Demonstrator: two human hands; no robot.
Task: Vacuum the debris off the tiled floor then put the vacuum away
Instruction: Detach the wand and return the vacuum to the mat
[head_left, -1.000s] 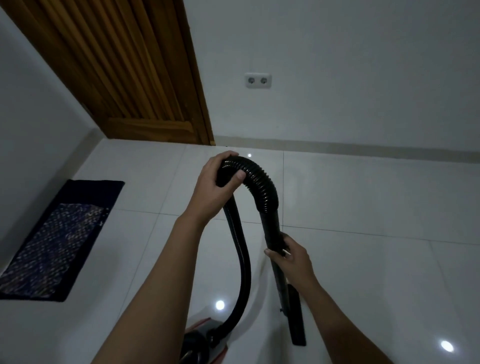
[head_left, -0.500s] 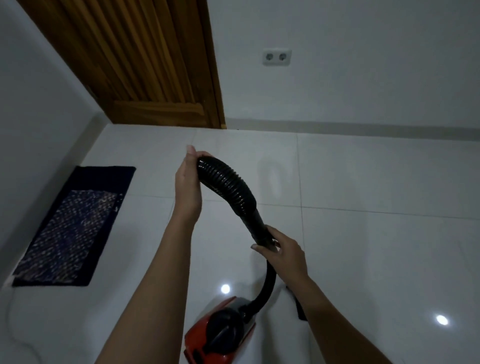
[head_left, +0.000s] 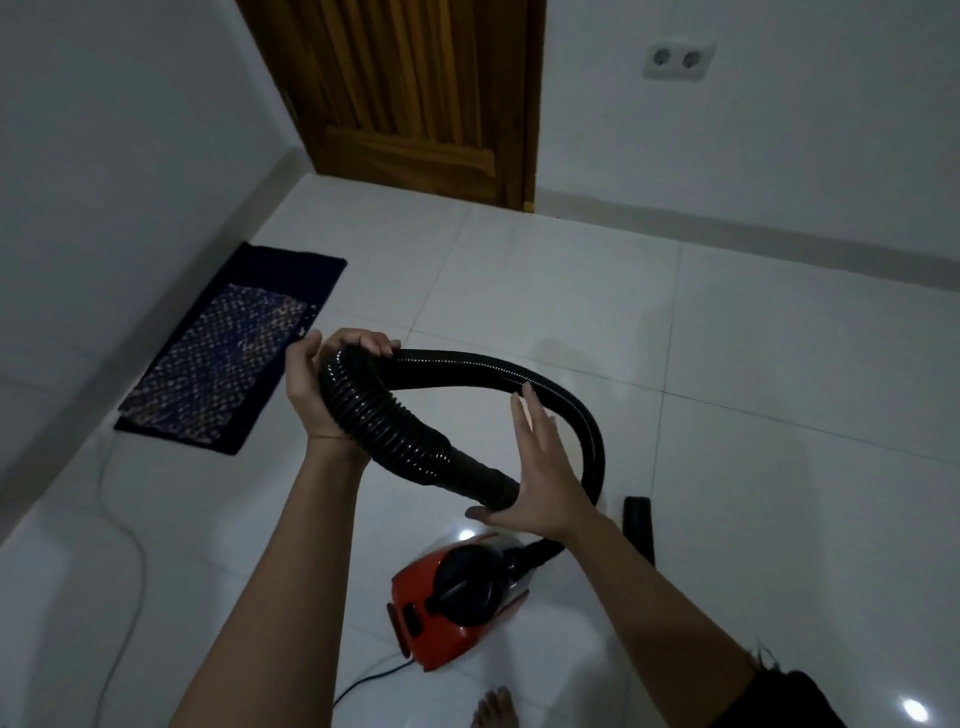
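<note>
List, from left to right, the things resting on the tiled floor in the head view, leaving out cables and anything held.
In order: patterned mat → red vacuum body → black nozzle.

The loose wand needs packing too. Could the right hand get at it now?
Probably yes. The right hand is open, only pressing the hose end, and the wand lies uncovered on the floor close by; it would need a stoop.
</note>
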